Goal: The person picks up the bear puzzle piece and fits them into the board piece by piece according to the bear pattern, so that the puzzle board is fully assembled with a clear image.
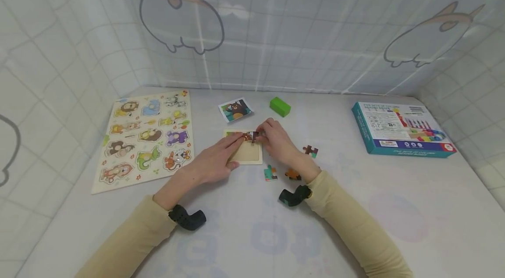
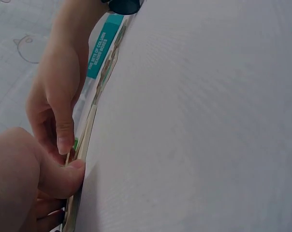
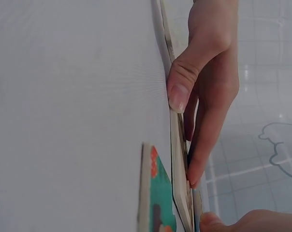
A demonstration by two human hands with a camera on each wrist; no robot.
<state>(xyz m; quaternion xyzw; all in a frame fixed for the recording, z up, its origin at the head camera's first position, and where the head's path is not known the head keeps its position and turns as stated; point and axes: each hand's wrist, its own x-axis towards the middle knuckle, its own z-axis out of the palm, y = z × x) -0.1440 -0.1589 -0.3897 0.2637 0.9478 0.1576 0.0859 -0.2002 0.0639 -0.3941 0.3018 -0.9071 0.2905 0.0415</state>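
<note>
A small light wooden puzzle tray (image 1: 252, 156) lies in the middle of the table, with joined puzzle pieces along its far side. My left hand (image 1: 215, 159) lies over the tray's left part, its extended fingers touching the pieces and its thumb near the front edge. At the far right corner, my right hand (image 1: 278, 142) pinches a brown puzzle piece (image 1: 255, 136) against that row; the fingers partly cover it. Near the right wrist lie a teal puzzle piece (image 1: 270, 173), an orange one (image 1: 293, 175) and a brown one (image 1: 311, 151).
Behind the tray are a bear picture card (image 1: 235, 110) and a green block (image 1: 280, 107). A large animal puzzle board (image 1: 147, 172) occupies the left side. Far right sits a teal-edged bead box (image 1: 402, 129). Tiled-pattern walls enclose the table's back and sides.
</note>
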